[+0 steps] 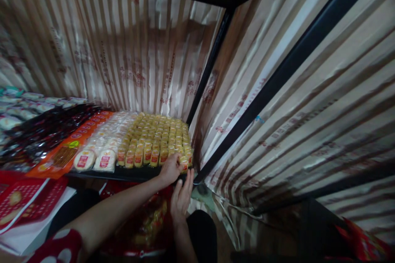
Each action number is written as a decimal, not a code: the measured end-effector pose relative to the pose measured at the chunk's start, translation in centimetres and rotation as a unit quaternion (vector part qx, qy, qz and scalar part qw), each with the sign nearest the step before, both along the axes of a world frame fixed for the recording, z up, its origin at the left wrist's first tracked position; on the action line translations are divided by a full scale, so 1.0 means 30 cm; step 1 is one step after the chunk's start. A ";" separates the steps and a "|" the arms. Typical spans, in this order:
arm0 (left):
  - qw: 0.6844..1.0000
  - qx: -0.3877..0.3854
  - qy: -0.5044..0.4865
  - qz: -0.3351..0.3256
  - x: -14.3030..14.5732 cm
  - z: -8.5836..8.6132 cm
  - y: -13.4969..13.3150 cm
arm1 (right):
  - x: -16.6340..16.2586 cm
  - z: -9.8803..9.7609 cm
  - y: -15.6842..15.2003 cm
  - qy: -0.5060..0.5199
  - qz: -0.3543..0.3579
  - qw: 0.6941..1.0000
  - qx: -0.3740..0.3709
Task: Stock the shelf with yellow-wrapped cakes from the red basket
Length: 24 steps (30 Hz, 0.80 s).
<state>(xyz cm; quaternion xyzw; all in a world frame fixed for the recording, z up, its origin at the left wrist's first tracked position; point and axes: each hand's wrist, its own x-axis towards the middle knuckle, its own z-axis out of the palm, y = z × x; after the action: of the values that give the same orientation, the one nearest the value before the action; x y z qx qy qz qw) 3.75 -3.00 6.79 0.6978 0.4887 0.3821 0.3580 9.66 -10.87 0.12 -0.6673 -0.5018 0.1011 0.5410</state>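
Rows of small yellow snack cakes (154,135) in clear wrappers stand upright on a black shelf (135,174). At the front right corner of these rows, my left hand (170,170) has its fingers curled around a wrapped snack cake (184,162). My right hand (181,199) is just below, beside the shelf's front corner. Its fingers are stretched upward, with the thumb apart and nothing held. A red container (108,240) holding more yellow wrapped pieces sits under my forearms, partly in shadow.
Left of the cakes lie round white packaged cakes (105,160), orange packets (63,158) and dark packets (46,131). A red basket (52,203) stands at lower left. Black posts (247,119) and striped curtains (138,49) close off the back and right.
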 end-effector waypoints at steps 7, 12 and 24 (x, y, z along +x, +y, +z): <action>0.997 0.019 0.063 -0.033 0.059 0.017 0.028 | 0.012 -0.056 0.028 0.031 0.009 0.999 -0.022; 0.994 0.016 0.099 -0.042 0.080 0.011 0.037 | 0.009 -0.089 0.053 0.031 0.005 0.999 -0.031; 0.994 0.041 0.058 -0.084 0.088 -0.008 0.012 | 0.022 -0.070 0.083 -0.004 -0.007 1.000 0.007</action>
<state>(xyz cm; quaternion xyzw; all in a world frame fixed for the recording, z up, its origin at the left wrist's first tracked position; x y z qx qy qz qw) 6.40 -2.64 6.55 0.7717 0.4324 0.3292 0.3304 10.32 -8.37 -1.96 -0.6676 -0.4998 0.0911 0.5442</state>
